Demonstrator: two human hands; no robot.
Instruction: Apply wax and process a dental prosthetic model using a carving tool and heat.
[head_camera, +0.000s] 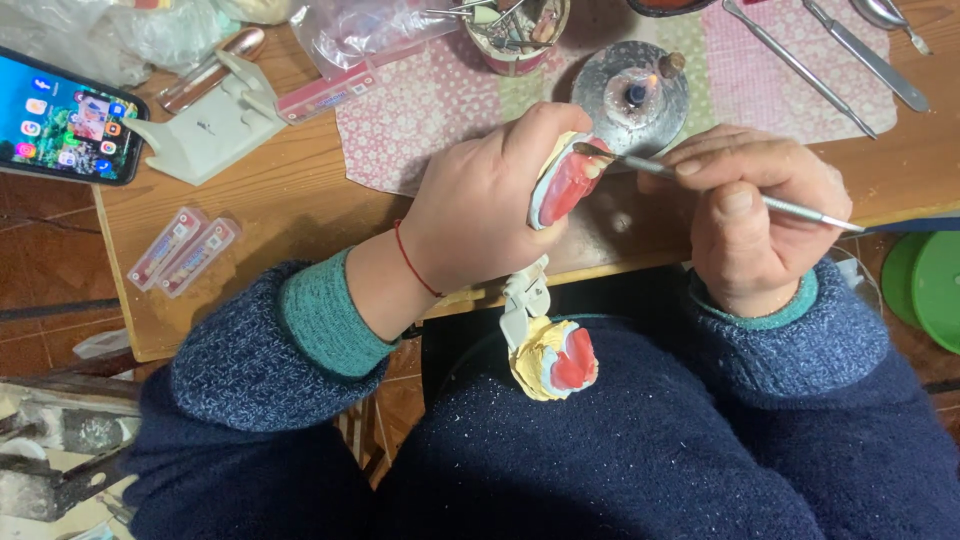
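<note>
While the red-and-cream dental model (566, 182) sits gripped in the left hand (490, 200), the right hand (750, 215) pinches a metal carving tool (700, 186) touching its wax.

The person wears a dark blue speckled knit sweater (640, 450) with thick sleeves. Teal ribbed cuffs (325, 315) of an inner layer stick out at both wrists. A thin red string bracelet (413, 262) circles the left wrist.
</note>
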